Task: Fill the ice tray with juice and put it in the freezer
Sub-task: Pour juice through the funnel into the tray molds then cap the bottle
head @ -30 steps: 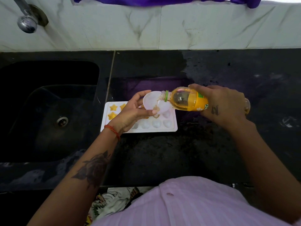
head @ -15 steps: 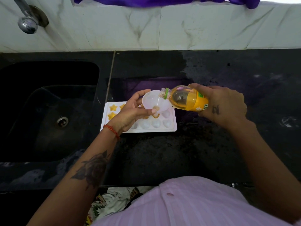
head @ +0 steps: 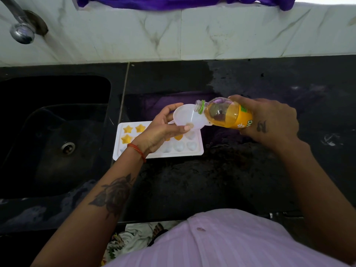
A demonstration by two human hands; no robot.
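Ice tray (head: 194,151) under funnel (head: 187,117) in left grip (head: 159,132); right grip (head: 269,120) clasps tilted bottle (head: 227,115)

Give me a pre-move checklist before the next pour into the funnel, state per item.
1. Funnel held by left hand: ok.
2. Juice bottle gripped in right hand, cap off: ok.
3. Bottle mouth over funnel bowl: ok.
4. Funnel spout over an empty cavity of the ice tray: cannot tell, hand hides it.
5. Empty cavities remain, heart shapes at the tray's right end: ok.
6. Tray flat on the countertop, beside the sink: ok.
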